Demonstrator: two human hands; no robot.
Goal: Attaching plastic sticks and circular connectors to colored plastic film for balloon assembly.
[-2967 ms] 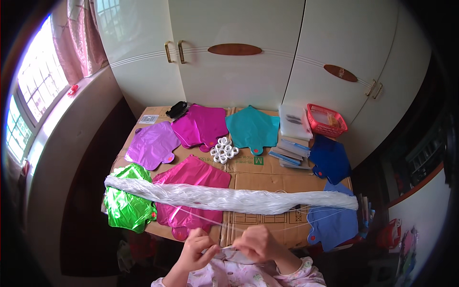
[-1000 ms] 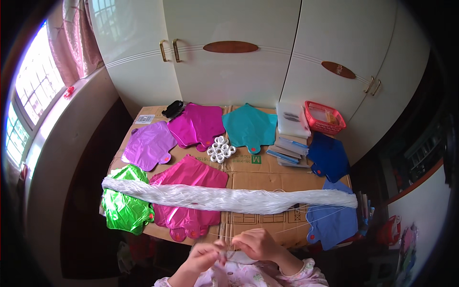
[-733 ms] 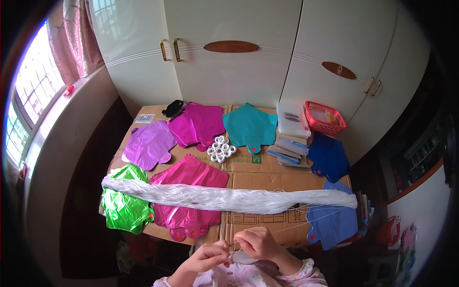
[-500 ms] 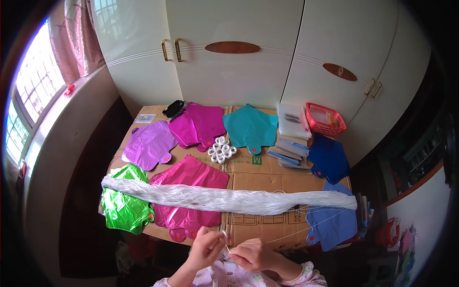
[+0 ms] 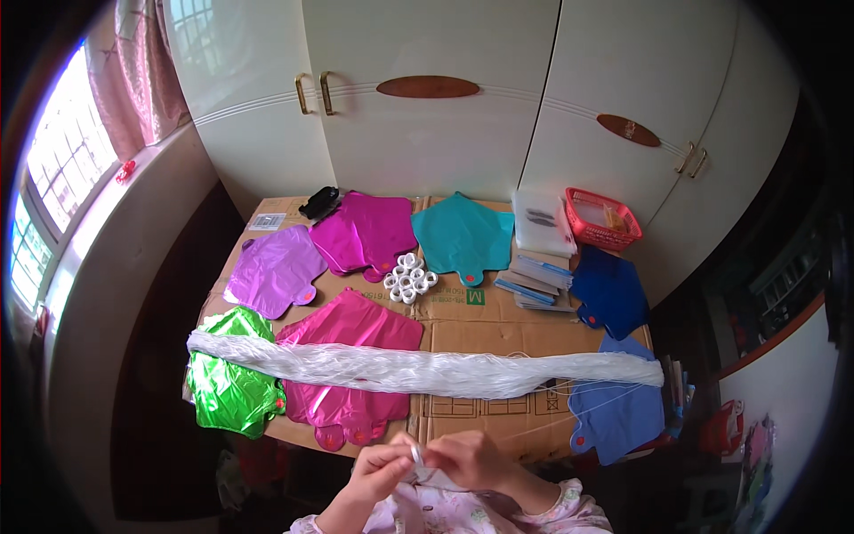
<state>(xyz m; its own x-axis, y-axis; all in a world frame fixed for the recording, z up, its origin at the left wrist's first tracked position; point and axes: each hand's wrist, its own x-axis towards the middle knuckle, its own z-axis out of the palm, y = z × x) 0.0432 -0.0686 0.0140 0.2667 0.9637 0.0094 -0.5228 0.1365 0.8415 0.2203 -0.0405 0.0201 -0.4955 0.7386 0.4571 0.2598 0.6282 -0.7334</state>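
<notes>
At the table's near edge, my left hand point(image 5: 381, 469) pinches a small white ring-shaped coil point(image 5: 416, 456). My right hand point(image 5: 470, 459) has its fingers closed against the coil's right side. From it a thin white string point(image 5: 534, 429) runs up to the right towards a long hank of white strings point(image 5: 418, 372), so the right fingers appear to grip the string; their tips are partly hidden. The hank lies across the table, over a green foil balloon point(image 5: 233, 392), a pink foil balloon point(image 5: 351, 334) and a blue foil balloon point(image 5: 618, 409), all flat.
Several white coils point(image 5: 409, 279) sit clustered mid-table. Behind lie purple point(image 5: 277, 269), magenta point(image 5: 365, 233), teal point(image 5: 464, 236) and dark blue foil balloons point(image 5: 612, 292). Stacked packets point(image 5: 536, 280), clear bags point(image 5: 543, 222), a red basket point(image 5: 603, 233) and a black object point(image 5: 318, 203) stand near the cupboards point(image 5: 427, 142).
My right hand has moved up and left, closing in on my left hand at the coil. The gap between the hands is gone. The hank and balloons have stayed put.
</notes>
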